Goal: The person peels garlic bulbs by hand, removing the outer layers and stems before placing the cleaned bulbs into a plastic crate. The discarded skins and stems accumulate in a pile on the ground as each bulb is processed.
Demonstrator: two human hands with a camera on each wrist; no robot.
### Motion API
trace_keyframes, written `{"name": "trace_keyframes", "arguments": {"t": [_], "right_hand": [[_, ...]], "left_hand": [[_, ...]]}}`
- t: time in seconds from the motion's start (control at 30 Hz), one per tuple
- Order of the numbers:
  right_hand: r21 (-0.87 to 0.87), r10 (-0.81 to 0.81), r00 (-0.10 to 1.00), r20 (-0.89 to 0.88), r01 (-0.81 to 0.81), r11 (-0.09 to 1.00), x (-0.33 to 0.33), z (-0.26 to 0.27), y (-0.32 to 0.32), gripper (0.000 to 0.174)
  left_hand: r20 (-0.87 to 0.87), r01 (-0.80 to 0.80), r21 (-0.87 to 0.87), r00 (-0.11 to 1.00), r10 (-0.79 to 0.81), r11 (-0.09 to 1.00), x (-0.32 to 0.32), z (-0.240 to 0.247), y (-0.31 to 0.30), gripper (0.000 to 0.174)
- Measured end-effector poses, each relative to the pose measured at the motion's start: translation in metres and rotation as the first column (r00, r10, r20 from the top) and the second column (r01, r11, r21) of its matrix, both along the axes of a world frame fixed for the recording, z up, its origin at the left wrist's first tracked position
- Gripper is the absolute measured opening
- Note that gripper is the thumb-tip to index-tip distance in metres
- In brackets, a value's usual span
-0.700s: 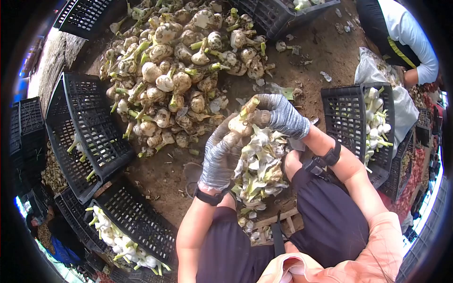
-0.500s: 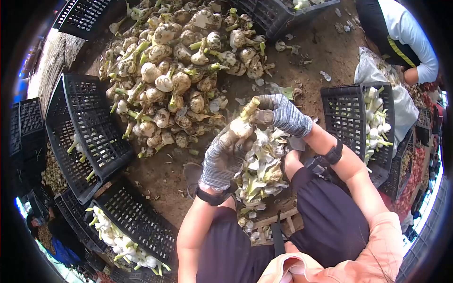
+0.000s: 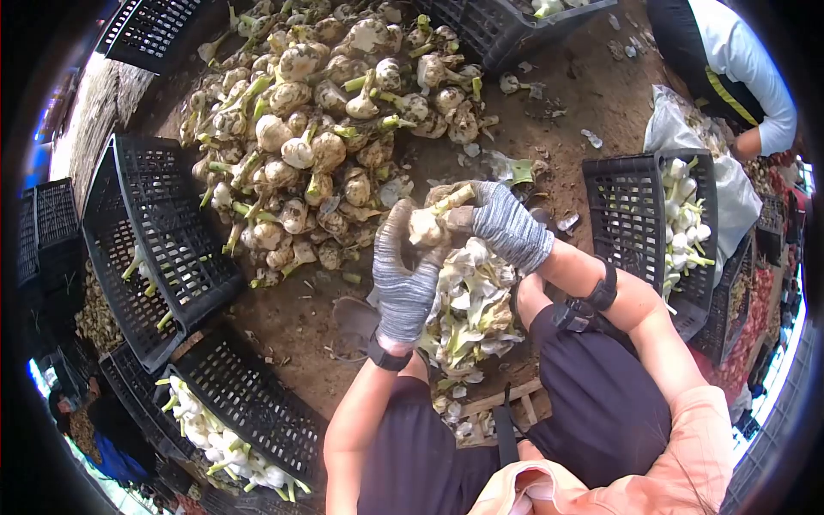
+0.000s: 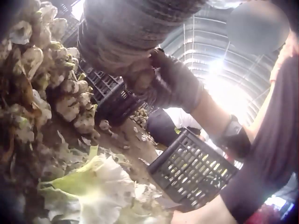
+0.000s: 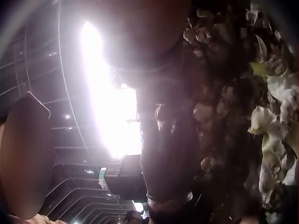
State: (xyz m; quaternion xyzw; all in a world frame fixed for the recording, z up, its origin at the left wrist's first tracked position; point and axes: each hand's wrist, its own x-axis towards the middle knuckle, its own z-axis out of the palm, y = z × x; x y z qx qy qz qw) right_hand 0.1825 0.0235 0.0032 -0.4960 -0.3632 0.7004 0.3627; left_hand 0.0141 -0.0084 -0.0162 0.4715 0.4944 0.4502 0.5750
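Note:
A garlic bulb [image 3: 425, 228] with a short cut stem [image 3: 453, 199] is held between both gloved hands, over the ground in front of the knees. My left hand [image 3: 403, 279], in a grey striped knit glove, grips the bulb from the near left side. From the right, my right hand [image 3: 508, 225] pinches it near the stem with thumb and fingers. Peeled garlic skins [image 3: 472, 300] lie heaped just below the hands. In the left wrist view, the left glove [image 4: 126, 32] hides most of the bulb. The right wrist view is dark around the glove [image 5: 170, 140].
Unpeeled garlic bulbs [image 3: 292, 129] form a large pile ahead. Black plastic crates stand at the left [image 3: 163, 232], near left [image 3: 249, 390] and right [image 3: 622, 206], holding cleaned white garlic. Another person [image 3: 747, 69] bends beside a white sack [image 3: 678, 124] at the far right.
The bulb has tipped over, its stem swinging from upright toward the right. My right hand has turned and dropped slightly; my left hand has spread its thumb and fingers around the bulb.

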Motion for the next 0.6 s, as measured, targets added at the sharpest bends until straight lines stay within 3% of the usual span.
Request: {"name": "trace_keyframes", "arguments": {"t": [0.07,0.13,0.2,0.23,0.27,0.33,0.37,0.47,0.5,0.53,0.57,0.6], "right_hand": [[0.109,0.041,0.998,0.057,-0.047,0.993,-0.002,-0.001,0.001,0.033],[0.097,0.078,0.992,0.097,-0.087,0.992,-0.005,0.008,0.0,0.032],[0.128,0.125,0.972,0.199,-0.152,0.98,-0.008,0.007,-0.002,0.032],[0.068,0.129,0.987,0.093,-0.136,0.988,-0.009,0.003,-0.006,0.031],[0.123,0.15,0.969,0.197,-0.176,0.977,-0.01,0.004,-0.008,0.03],[0.219,0.166,0.901,0.401,-0.27,0.938,-0.012,0.01,-0.009,0.029],[0.195,0.171,0.928,0.33,-0.244,0.95,-0.013,0.012,-0.01,0.026],[0.09,0.166,0.973,0.158,-0.181,0.979,-0.013,0.004,-0.012,0.026],[0.112,0.142,0.969,0.201,-0.167,0.98,-0.012,-0.001,-0.013,0.026],[0.134,0.118,0.963,0.244,-0.154,0.979,-0.01,-0.005,-0.013,0.026],[0.156,0.093,0.954,0.286,-0.142,0.977,-0.009,-0.008,-0.013,0.025],[0.217,0.079,0.937,0.339,-0.16,0.963,-0.009,-0.007,-0.013,0.027]], "left_hand": [[0.077,-0.03,-0.085,0.996,0.036,0.996,-0.003,0.003,-0.002,0.057],[0.194,-0.062,-0.266,0.974,0.116,0.962,-0.004,0.024,0.001,0.054],[0.232,-0.086,-0.325,0.958,0.168,0.942,-0.007,0.021,0.005,0.05],[0.254,-0.116,-0.366,0.942,0.219,0.924,-0.006,0.02,0.008,0.052],[0.277,-0.174,-0.433,0.908,0.314,0.884,-0.002,0.018,0.012,0.053],[0.26,-0.091,-0.664,0.903,0.343,0.743,-0.01,0.008,0.021,0.043],[0.249,-0.045,-0.76,0.901,0.355,0.648,-0.016,0.004,0.024,0.04],[0.188,0.08,-0.813,0.974,0.129,0.577,-0.025,0.019,0.033,0.042],[0.145,-0.059,-0.644,0.969,0.198,0.762,-0.016,0.011,0.028,0.046],[0.104,-0.114,-0.441,0.979,0.177,0.89,-0.019,0.008,0.024,0.039],[0.049,-0.167,-0.211,0.982,0.181,0.963,-0.022,0.006,0.021,0.032],[0.06,-0.238,-0.172,0.966,0.252,0.956,-0.016,0.025,0.019,0.027]]}}
